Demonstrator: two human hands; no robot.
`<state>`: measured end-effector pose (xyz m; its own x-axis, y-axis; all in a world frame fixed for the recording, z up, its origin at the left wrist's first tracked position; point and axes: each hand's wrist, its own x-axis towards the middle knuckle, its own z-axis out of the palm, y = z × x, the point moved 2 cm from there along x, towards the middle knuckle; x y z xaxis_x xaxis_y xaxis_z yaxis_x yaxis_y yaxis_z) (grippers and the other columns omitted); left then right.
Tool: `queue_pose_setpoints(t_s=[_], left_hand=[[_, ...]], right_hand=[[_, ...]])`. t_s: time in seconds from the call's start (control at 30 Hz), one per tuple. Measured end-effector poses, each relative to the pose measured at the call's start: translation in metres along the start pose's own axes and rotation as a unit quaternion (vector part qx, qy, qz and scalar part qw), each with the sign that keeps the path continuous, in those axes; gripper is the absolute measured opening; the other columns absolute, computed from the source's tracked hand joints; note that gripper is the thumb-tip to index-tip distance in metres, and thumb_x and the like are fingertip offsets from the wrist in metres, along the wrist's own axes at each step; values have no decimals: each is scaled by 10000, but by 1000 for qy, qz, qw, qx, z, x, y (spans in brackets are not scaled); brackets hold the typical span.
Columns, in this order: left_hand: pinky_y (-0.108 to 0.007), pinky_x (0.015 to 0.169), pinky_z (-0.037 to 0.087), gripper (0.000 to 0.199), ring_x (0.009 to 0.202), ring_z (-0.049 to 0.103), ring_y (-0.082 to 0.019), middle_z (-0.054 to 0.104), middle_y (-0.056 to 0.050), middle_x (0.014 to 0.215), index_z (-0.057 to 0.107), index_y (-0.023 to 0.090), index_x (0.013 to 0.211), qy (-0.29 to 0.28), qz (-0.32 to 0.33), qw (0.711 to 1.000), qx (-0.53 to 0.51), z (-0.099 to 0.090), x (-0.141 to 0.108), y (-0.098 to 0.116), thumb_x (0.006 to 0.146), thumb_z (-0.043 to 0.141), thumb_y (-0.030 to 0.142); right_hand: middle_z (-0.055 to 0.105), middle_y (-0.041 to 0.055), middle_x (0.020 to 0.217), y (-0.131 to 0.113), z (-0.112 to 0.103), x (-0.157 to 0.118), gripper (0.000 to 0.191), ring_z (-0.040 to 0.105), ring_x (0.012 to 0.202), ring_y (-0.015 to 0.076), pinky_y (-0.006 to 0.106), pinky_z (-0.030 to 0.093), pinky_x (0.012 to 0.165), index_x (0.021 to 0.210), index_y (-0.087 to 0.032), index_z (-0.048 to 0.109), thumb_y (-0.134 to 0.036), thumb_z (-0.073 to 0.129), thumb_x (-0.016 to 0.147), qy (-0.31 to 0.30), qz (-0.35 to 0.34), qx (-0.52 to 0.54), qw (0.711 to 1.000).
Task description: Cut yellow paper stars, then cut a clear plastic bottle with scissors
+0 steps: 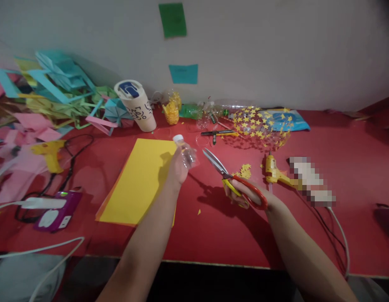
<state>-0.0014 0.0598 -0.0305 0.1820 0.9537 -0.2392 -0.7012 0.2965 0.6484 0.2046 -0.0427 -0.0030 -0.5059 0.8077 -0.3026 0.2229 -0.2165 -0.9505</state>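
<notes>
My left hand (181, 162) is closed around a clear plastic bottle top (189, 157) with a white cap, held above the red table (207, 235). In my right hand (240, 193) is a pair of scissors (217, 161) with red and yellow handles; the blades point up and left toward the bottle piece but do not touch it. Yellow paper sheets (134, 180) lie under my left forearm, with orange ones beneath. Behind my right hand is a small heap of yellow paper stars (244, 171).
A star-covered clear bottle (260, 123), a utility knife (219, 133) and a white tumbler (137, 107) stand or lie toward the wall. Yellow glue guns (274, 170) rest on both sides. Folded coloured paper (62, 92) is piled left, near a purple power block (57, 212). Cables trail at both sides.
</notes>
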Motion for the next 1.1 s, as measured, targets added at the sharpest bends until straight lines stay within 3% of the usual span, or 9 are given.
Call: queue_pose_setpoints(t_s=[0.1, 0.2, 0.43, 0.53, 0.77, 1.1], left_hand=[[-245, 573, 428, 261, 628, 574, -122, 637, -20, 730, 615, 202, 894, 30, 23, 998, -44, 1, 1, 11, 947, 410, 355], [-268, 637, 475, 276, 693, 629, -141, 653, -42, 771, 610, 183, 884, 33, 9, 998, -52, 3, 1, 11, 939, 353, 266], [-286, 815, 492, 134, 864, 674, -166, 706, -61, 892, 599, 178, 801, 70, 8, 997, -11, 0, 6, -2, 860, 518, 268], [-325, 854, 496, 89, 906, 683, -193, 711, -75, 939, 569, 191, 797, 47, 16, 999, 5, -1, 7, -3, 832, 557, 273], [-349, 836, 501, 215, 818, 660, -170, 675, -29, 909, 558, 243, 971, 17, 23, 1000, 12, -5, 7, -3, 813, 651, 356], [-347, 811, 512, 187, 826, 680, -178, 674, -11, 870, 557, 246, 960, 9, 29, 999, 21, 0, 3, -4, 831, 652, 343]], right_hand=[[431, -81, 463, -5, -3, -4, 552, 428, 360, 87, 243, 360, 421, 757, -205, 517, -740, 438, 866, 3, 40, -45, 998], [440, -71, 472, -10, 0, -6, 588, 429, 380, 88, 235, 317, 414, 687, -218, 459, -795, 506, 786, -13, 96, -105, 990], [396, -76, 460, -17, 9, -2, 633, 408, 419, 96, 250, 302, 447, 633, -246, 357, -852, 515, 724, 16, 92, -138, 986], [371, -84, 438, -16, 9, -2, 633, 396, 399, 92, 249, 300, 437, 625, -247, 363, -854, 512, 726, 14, 98, -132, 986], [425, -69, 453, -14, 7, -2, 618, 414, 389, 90, 244, 322, 422, 613, -242, 377, -823, 545, 738, 41, 88, -125, 987], [422, -87, 434, -19, 15, -1, 592, 411, 363, 84, 242, 327, 422, 654, -238, 411, -804, 572, 723, 43, 109, -75, 990]])
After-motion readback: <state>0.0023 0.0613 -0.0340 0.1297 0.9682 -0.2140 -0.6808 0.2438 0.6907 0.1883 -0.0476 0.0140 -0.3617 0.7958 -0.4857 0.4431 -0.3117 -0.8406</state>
